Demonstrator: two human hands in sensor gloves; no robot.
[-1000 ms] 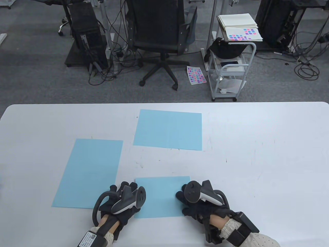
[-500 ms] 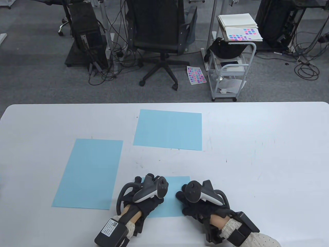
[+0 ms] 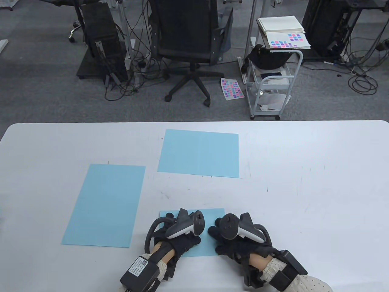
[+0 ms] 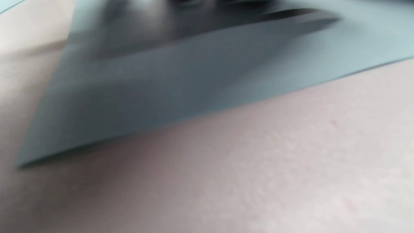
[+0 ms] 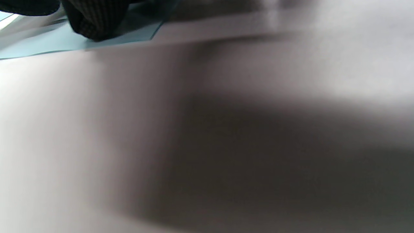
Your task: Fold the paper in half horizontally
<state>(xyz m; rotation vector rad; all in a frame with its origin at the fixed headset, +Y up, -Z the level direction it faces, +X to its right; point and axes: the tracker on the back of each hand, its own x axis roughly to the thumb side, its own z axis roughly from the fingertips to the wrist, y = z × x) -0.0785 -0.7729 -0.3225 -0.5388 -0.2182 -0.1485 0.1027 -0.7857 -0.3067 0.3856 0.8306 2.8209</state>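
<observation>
Grey carpet, a black office chair [image 3: 194, 45] and a small white cart [image 3: 272, 85] fill the room behind your white tabletop [image 3: 304, 182]. Your folded blue paper [image 3: 209, 217] lies near the tabletop's front edge, about midway along it, and both of your hands rest on top of it. Your left hand [image 3: 179, 240] covers the paper's left half, with your fingers [image 3: 168, 217] reaching toward its far left corner; your right hand [image 3: 231, 243] sits on the right side, its fingers [image 3: 212, 232] lying over the sheet and pointing toward your left hand. The trackers hide most of both hands from above, so you cannot tell exactly how the fingers lie, though they appear laid flat on the paper and not curled round it. In your left wrist view the paper [image 4: 207, 84] shows blurred, its near edge lying on the tabletop. In your right wrist view a gloved fingertip [image 5: 93, 22] presses down on the paper [image 5: 42, 42] close to its corner. Two more blue sheets lie on the tabletop: a tall one [image 3: 106, 205] toward the left edge and a wider one [image 3: 199, 153] nearer the far edge.
</observation>
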